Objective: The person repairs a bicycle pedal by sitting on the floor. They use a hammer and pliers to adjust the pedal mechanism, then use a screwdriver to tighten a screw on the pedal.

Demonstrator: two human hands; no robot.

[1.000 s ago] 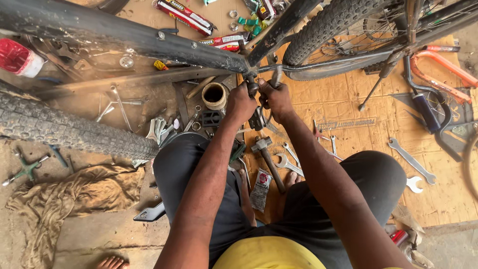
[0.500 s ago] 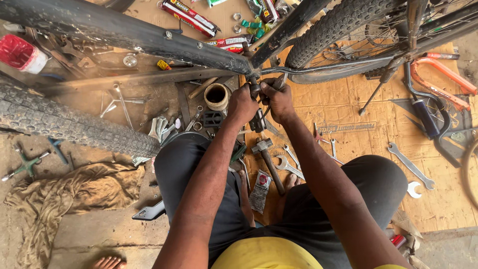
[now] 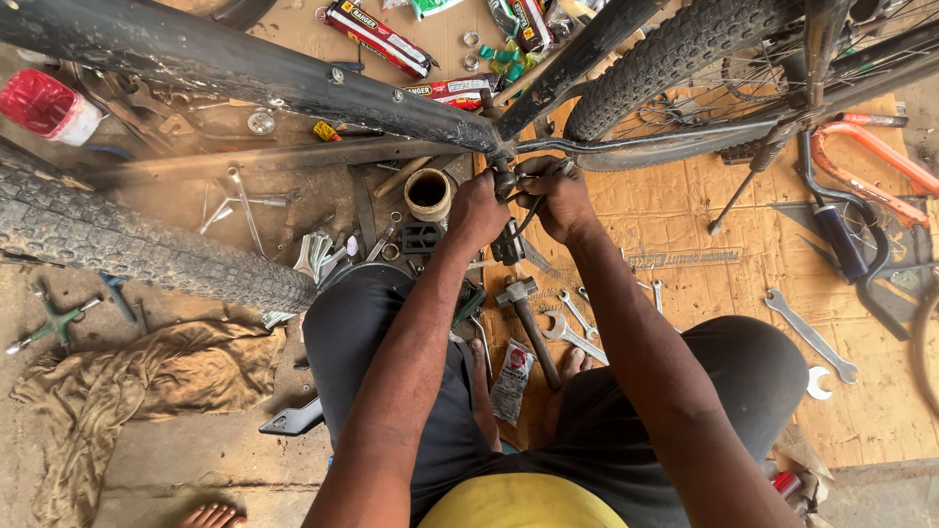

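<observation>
The bicycle frame [image 3: 245,68] spans the top of my view, its dark tube running from upper left down to the junction at centre, with one knobby tyre [image 3: 147,249] lying along the left and a second tyre [image 3: 685,44] at upper right. I sit on brown cardboard [image 3: 743,225] that covers the floor to the right. A crumpled tan rag [image 3: 137,376] lies at lower left. My left hand [image 3: 479,210] is closed into a tight fist just below the frame junction, its fingers [image 3: 494,186] curled fully around a small dark fitting [image 3: 506,181] there; I cannot tell what kind of part this is. My right hand [image 3: 558,200] is just beside it, also closed, its fingers [image 3: 538,181] pinched on the same fitting and on a thin cable that loops beneath it. Both hands touch at the knuckles. A hammer [image 3: 528,318] lies between my knees, a roll of tape [image 3: 427,194] stands just left of my left hand, and an open-end spanner [image 3: 812,337] rests on the cardboard at right. Compared with the frame half a second earlier, both hands remain clamped at the same junction; the view sits marginally lower, with no visible change in grip.
</observation>
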